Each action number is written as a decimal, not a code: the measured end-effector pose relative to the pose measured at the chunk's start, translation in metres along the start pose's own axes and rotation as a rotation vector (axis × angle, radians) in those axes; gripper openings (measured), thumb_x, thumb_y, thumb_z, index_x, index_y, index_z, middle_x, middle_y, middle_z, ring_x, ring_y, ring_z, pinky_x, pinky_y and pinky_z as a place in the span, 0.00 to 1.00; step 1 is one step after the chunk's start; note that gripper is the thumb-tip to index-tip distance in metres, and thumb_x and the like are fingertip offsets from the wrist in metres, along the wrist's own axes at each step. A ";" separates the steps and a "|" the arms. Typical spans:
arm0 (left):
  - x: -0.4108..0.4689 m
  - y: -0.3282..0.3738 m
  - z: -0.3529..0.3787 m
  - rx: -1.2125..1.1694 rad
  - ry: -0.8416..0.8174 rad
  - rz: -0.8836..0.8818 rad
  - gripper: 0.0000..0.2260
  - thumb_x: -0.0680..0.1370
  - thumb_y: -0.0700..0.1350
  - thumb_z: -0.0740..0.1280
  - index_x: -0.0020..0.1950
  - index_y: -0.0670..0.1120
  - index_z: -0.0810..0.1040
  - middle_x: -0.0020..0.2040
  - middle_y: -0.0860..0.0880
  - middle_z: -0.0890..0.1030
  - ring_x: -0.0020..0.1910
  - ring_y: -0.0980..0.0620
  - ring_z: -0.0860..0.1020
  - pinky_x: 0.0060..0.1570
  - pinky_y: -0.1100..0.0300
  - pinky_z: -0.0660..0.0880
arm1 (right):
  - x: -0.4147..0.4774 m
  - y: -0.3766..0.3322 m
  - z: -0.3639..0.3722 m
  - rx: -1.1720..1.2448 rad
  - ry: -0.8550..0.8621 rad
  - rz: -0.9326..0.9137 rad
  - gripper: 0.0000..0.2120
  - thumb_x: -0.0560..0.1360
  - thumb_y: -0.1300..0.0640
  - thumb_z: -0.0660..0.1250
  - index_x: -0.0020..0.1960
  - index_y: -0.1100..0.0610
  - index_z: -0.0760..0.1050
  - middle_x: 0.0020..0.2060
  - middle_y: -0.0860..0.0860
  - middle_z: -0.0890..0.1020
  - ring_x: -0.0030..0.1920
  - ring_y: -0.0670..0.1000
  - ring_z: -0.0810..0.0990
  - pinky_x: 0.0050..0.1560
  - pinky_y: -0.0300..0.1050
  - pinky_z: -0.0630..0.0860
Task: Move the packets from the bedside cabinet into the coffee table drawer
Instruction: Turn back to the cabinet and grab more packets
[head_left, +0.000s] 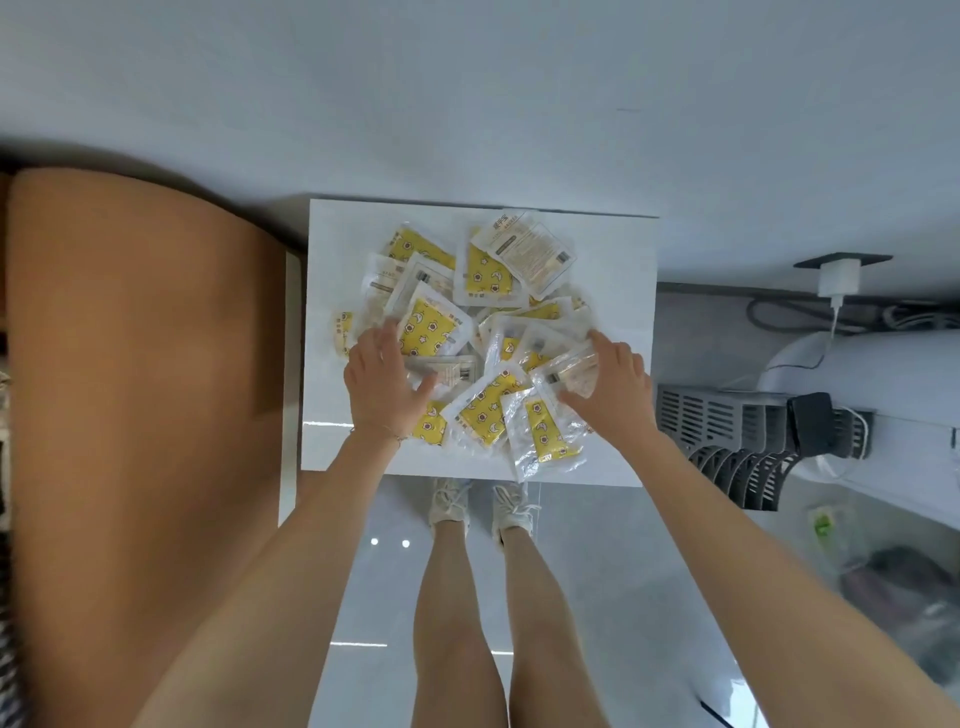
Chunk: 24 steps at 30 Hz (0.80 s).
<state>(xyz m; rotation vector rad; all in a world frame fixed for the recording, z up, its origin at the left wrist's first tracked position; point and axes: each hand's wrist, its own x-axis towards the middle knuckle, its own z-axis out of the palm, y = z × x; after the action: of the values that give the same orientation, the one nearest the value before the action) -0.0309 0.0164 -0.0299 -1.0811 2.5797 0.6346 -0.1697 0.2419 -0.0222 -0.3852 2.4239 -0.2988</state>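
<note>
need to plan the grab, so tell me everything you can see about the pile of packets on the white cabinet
The packets are flat clear-plastic sachets, many with yellow star-and-moon print, others showing white labelled backs with barcodes. They lie in a loose overlapping heap on the white cabinet top. The left hand rests flat on the heap's left side; the right hand grips a clear one at its right edge.

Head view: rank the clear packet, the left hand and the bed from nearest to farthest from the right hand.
1. The clear packet, in the grip of the right hand, at the right edge of the pile.
2. The left hand, across the pile on its left side.
3. The bed, beyond the left edge of the cabinet, farthest.
</note>
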 end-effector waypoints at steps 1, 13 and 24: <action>0.001 0.001 -0.001 0.004 -0.010 -0.005 0.35 0.73 0.54 0.69 0.75 0.43 0.59 0.68 0.40 0.66 0.66 0.40 0.65 0.62 0.47 0.66 | 0.002 0.000 -0.003 0.011 -0.002 0.008 0.37 0.71 0.42 0.70 0.73 0.54 0.60 0.63 0.54 0.70 0.64 0.57 0.67 0.65 0.52 0.64; -0.022 -0.011 0.001 -0.023 0.002 0.190 0.25 0.68 0.53 0.76 0.61 0.45 0.75 0.62 0.39 0.72 0.63 0.38 0.69 0.58 0.43 0.70 | 0.000 -0.005 -0.023 0.593 0.116 0.271 0.13 0.72 0.55 0.73 0.45 0.57 0.69 0.38 0.50 0.73 0.37 0.50 0.71 0.31 0.37 0.65; -0.022 -0.014 -0.007 0.083 -0.101 0.253 0.22 0.63 0.42 0.79 0.54 0.41 0.76 0.52 0.42 0.77 0.54 0.37 0.74 0.56 0.47 0.69 | -0.005 -0.024 -0.039 1.152 0.055 0.377 0.13 0.74 0.59 0.70 0.57 0.54 0.71 0.52 0.52 0.81 0.52 0.53 0.82 0.51 0.53 0.81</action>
<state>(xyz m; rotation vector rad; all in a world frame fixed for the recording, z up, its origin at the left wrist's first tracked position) -0.0062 0.0178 -0.0191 -0.6844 2.6498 0.6144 -0.1860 0.2259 0.0179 0.5814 1.9039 -1.4032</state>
